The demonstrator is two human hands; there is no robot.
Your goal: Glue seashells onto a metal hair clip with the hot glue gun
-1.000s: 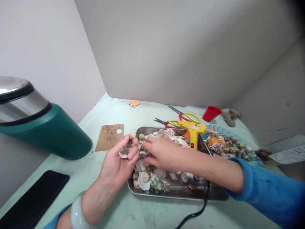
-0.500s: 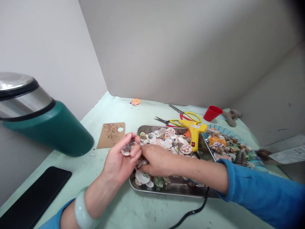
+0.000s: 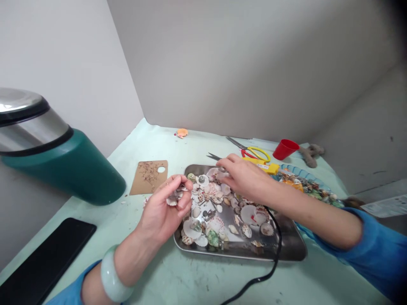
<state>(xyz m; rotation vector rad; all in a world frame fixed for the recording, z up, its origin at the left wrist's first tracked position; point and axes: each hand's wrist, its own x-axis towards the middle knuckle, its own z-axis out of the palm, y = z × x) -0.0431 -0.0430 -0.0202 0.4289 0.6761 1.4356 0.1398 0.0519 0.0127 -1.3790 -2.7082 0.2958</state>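
Note:
My left hand (image 3: 167, 207) is curled, palm up, around small seashells (image 3: 173, 198) at the left edge of the metal tray (image 3: 241, 250). Over the tray's far side, my right hand (image 3: 243, 176) reaches down with bent fingers, thumb and fingertips close around a spot among pale shells. What lies between those fingertips is unclear. Many loose shells fill the tray, among them a large white scallop shell (image 3: 248, 214) and a green shell (image 3: 213, 238). Behind my right hand, a yellow glue gun (image 3: 269, 168) is partly hidden.
A green flask (image 3: 70, 169) and a black phone (image 3: 47, 262) are at left. A brown card (image 3: 148, 178) lies behind my left hand. Scissors (image 3: 259, 153), a red cup (image 3: 285, 149) and a blue plate of shells (image 3: 310, 176) stand behind and right. A black cord (image 3: 251, 281) crosses the tray's front edge.
My right hand has moved from beside my left hand to the tray's far side, uncovering shells in the middle. My left hand stays almost in place with its shells.

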